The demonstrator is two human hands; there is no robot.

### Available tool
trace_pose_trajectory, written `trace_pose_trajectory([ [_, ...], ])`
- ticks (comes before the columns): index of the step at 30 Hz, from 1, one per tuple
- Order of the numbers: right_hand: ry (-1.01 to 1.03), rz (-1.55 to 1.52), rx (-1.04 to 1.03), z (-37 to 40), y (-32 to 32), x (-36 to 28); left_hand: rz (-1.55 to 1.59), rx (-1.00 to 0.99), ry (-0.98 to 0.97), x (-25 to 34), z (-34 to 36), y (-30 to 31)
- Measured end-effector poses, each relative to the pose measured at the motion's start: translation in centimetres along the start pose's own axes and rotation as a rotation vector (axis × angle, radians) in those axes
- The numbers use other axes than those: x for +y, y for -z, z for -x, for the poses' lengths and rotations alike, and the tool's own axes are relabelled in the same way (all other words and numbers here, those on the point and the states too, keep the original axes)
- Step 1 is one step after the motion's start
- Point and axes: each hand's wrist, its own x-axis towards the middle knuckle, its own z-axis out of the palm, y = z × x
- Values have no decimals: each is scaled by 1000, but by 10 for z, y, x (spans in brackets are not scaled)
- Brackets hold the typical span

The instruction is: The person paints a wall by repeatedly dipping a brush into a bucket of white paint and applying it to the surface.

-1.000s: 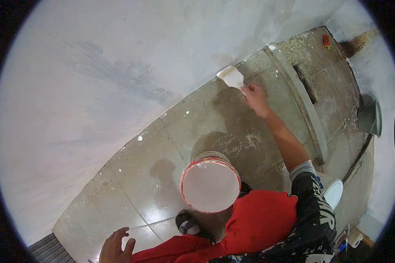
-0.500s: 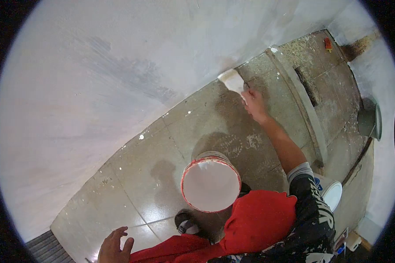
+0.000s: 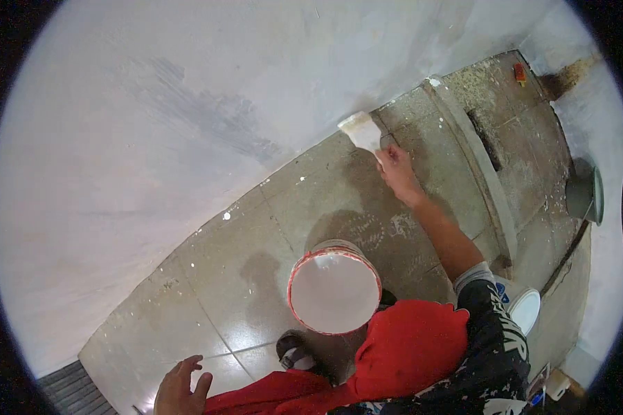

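Observation:
My right hand (image 3: 397, 173) is closed round the handle of a wide white brush (image 3: 361, 131). The brush's bristle end is at the foot of the pale wall (image 3: 187, 111), close to where it meets the tiled floor. My left hand (image 3: 181, 389) is at the lower left with its fingers apart and nothing in it. Between my hands, near my knees, a bucket (image 3: 333, 292) with a red-stained rim holds whitish paint.
A raised curb (image 3: 474, 155) crosses the tiled floor (image 3: 256, 242) at the right. Beyond it are a small red brush (image 3: 519, 74) and a grey-green bucket (image 3: 583, 196). A white-lidded container (image 3: 525, 311) stands beside my right arm. Grey slats (image 3: 76, 391) show at lower left.
My right hand and the brush have shifted slightly left along the wall's base. The left hand keeps its pose, and the bucket shows no clear movement of its own.

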Motion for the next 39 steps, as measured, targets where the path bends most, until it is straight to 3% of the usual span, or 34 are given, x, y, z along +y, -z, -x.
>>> trace_pose_trajectory([
  [7, 45, 235, 35, -7, -21, -13, -70, 87, 44, 9, -2, -4],
  [13, 123, -66, 75, 32, -14, -114, -71, 73, 23, 3, -4, -5],
  [15, 252, -210, 72, 39, -14, -126, -43, 83, -2, 1, -6, -6],
  [19, 345, -119, 37, 4, -30, -54, -45, 114, -6, 12, -3, -5],
  [21, 386, 168, 65, -14, -40, -3, -22, 90, 24, 18, -2, -2],
  [22, 390, 165, 65, -13, -41, 3, -2, 64, 57, 19, -1, -1],
  [24, 88, 267, 51, -5, -40, 18, -28, 100, 16, 12, 1, -6],
  [29, 58, 359, 42, -21, -38, 65, -69, 128, -18, 7, 5, -9],
  [34, 50, 374, 69, -29, -48, 29, -21, 111, -12, 8, 8, -7],
  [37, 183, 403, 76, -28, -46, 6, -30, 104, -34, 4, 6, -9],
  [39, 147, 72, 36, 14, -44, -49, -45, 112, -48, -1, 5, -10],
])
